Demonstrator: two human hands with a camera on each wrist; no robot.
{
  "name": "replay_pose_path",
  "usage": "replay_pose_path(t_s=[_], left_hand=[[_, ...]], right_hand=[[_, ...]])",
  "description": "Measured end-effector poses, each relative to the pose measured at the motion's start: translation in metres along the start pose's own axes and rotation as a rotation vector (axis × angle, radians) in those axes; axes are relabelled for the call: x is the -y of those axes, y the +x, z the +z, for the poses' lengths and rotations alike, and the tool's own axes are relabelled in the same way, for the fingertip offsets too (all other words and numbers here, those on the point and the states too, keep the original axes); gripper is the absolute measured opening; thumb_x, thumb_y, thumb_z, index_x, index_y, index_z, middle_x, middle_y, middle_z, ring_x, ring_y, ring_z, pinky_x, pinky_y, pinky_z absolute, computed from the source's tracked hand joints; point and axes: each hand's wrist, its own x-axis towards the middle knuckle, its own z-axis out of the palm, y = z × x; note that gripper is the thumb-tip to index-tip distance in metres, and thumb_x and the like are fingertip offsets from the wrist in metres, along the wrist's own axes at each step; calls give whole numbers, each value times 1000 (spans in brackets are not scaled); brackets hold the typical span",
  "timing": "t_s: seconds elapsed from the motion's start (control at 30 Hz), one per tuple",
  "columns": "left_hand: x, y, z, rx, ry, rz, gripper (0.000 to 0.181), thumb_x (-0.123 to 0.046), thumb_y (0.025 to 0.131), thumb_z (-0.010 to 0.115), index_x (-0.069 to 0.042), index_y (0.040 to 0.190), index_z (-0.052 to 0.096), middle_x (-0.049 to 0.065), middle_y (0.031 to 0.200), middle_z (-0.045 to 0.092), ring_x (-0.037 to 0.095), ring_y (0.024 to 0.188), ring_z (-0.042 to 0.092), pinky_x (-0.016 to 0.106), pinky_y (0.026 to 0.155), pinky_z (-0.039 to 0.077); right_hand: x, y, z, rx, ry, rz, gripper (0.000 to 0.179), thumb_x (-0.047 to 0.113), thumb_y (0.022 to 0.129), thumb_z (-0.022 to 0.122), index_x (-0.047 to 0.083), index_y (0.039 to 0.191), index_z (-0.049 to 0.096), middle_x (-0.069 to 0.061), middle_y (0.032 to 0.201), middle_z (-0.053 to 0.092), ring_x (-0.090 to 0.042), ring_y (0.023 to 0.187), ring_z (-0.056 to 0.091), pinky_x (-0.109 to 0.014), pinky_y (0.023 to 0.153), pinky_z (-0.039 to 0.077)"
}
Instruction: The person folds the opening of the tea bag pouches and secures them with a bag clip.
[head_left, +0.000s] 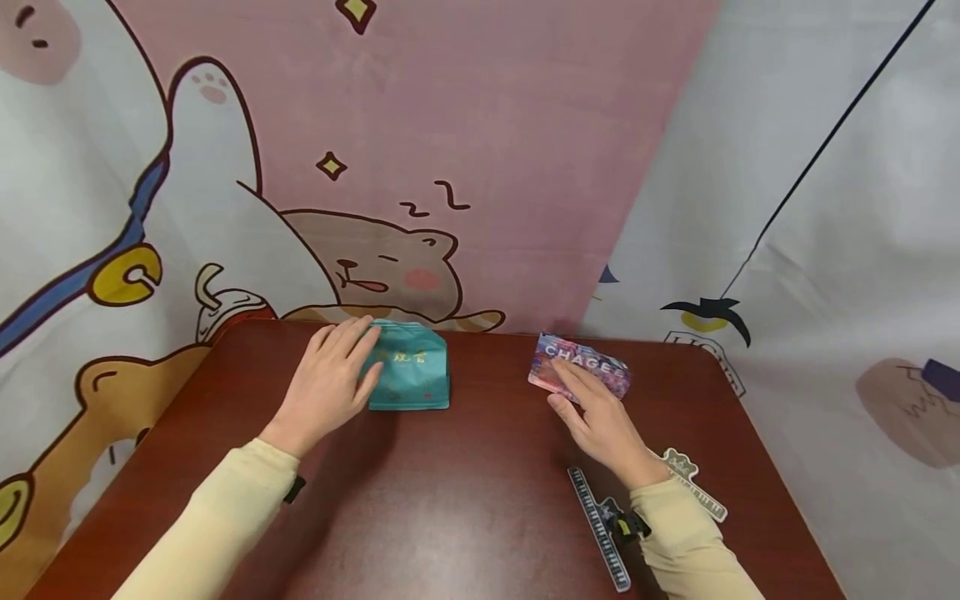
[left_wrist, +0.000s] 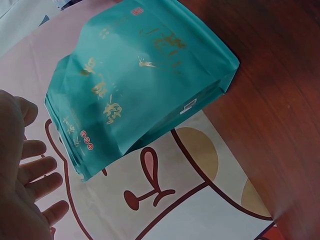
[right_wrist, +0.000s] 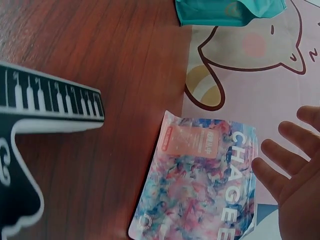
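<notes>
At the back of the table a teal pouch [head_left: 411, 367] with gold lettering stands upright. Beside its upper left edge is my left hand [head_left: 330, 375], fingers extended; the left wrist view shows a gap between those fingers and the pouch [left_wrist: 135, 85]. To the right lies a pink and blue pouch [head_left: 546, 367] marked CHAGEE. My right hand [head_left: 603, 425] hovers over its front side in the head view. Seen from the right wrist, the fingers are spread loosely near the lettered end of that pouch [right_wrist: 195, 175], with nothing gripped.
A black clip with a piano-key pattern [head_left: 600, 529] lies at the front right, near my right wrist. Partly behind that wrist is a pale clip with a bear-shaped top [head_left: 693, 483]. A cartoon-printed cloth [head_left: 510, 167] hangs along the table's back edge.
</notes>
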Motion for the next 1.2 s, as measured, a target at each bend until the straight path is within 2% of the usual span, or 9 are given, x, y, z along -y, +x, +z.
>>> replay_pose_path(t_s=[0.17,0.4,0.63,0.8,1.03,1.2], left_hand=[[0,2,0,12,-5,-6,54,-27,97,67,3,141,58,23,146,56,40,133,52,58,109,39],[0,3,3,17,-15,-11,55,-28,98,66,3,143,57,22,146,56,40,133,52,57,110,39],[1,8,6,21,-33,-16,54,-27,99,65,3,143,57,22,147,55,40,134,51,57,111,38],[0,11,8,30,-44,-21,53,-26,99,64,4,142,57,22,147,55,39,135,51,56,111,39],[-3,14,10,51,-62,-52,51,-26,100,64,4,142,58,21,147,55,39,136,50,57,111,38],[-4,15,11,68,-54,-47,51,-27,101,62,4,141,58,21,147,55,38,136,50,56,112,38]], right_hand=[[2,3,6,-26,9,-18,51,26,101,67,3,146,58,-16,147,59,-39,133,56,-59,107,45],[6,7,15,-33,58,-1,49,23,100,68,4,144,59,-15,146,59,-39,133,57,-58,108,43],[13,19,26,2,143,26,48,23,102,66,5,146,58,-17,147,59,-40,136,54,-57,112,41],[16,26,33,32,161,39,48,25,103,64,7,147,57,-16,147,59,-38,138,53,-57,112,41],[20,33,42,56,185,22,48,23,104,64,6,148,57,-16,147,59,-36,137,55,-56,112,41],[23,37,47,50,205,0,45,21,104,63,4,145,59,-18,144,60,-35,134,57,-55,111,43]])
